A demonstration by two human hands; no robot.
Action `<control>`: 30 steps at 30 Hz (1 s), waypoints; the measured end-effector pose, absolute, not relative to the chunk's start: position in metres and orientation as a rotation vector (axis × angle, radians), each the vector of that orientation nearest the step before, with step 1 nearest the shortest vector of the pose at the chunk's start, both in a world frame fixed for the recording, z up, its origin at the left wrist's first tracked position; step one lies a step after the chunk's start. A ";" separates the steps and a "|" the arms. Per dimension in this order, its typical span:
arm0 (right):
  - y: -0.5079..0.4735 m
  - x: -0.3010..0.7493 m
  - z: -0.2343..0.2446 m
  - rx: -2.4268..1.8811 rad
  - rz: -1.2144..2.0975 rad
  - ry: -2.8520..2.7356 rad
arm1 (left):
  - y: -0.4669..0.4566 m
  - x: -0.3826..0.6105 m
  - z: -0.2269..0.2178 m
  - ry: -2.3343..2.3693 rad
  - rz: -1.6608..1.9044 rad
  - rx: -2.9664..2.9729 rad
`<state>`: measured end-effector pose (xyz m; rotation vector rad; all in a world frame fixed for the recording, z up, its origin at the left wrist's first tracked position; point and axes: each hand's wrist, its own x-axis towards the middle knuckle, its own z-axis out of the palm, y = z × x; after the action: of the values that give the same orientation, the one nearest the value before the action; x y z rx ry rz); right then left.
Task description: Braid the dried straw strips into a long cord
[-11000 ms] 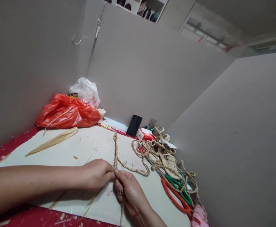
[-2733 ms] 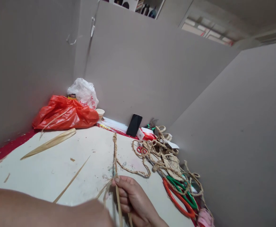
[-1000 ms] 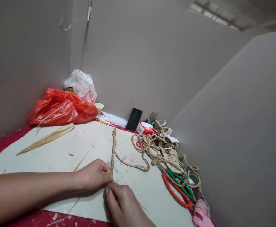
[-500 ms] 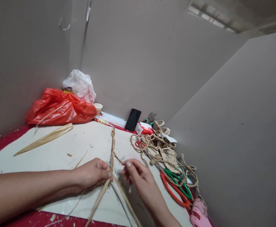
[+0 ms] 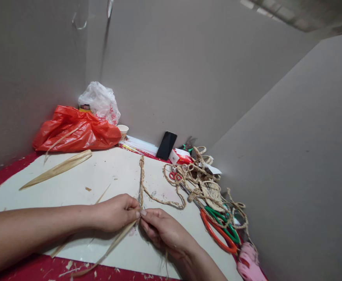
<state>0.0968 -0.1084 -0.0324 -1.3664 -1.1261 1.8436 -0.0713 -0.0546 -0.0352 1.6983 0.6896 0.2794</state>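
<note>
A thin straw braid (image 5: 142, 175) lies upright in view on the white sheet (image 5: 106, 171), its lower end between my hands. My left hand (image 5: 120, 212) is closed, thumb and fingers pinching that lower end. Close against it, my right hand (image 5: 165, 232) is closed in a pinch on a straw strand at the same spot; the fingers hide most of that strand. A loose flat straw strand (image 5: 118, 239) runs from the pinch down to the left. From the braid, a braided cord (image 5: 166, 202) curves away to the right.
A wide dry straw leaf (image 5: 56, 169) lies left, before a red plastic bag (image 5: 74, 132). At right are orange-handled scissors (image 5: 218, 234), a heap of braided cord (image 5: 212, 191) and a pink object (image 5: 248, 262). A phone (image 5: 166, 145) leans on the wall.
My right hand has let go of the side cord, which now lies on the sheet, and has moved left to pinch a strand beside my left hand. The left hand keeps its pinch.
</note>
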 end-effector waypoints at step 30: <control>-0.124 0.085 -0.029 -1.118 1.876 -0.692 | -0.081 -0.079 0.004 0.874 0.420 1.917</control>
<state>0.0846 -0.1241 -0.0294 -1.1179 -0.6916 1.8760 -0.0792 -0.0808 0.0044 1.9170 0.8736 0.4197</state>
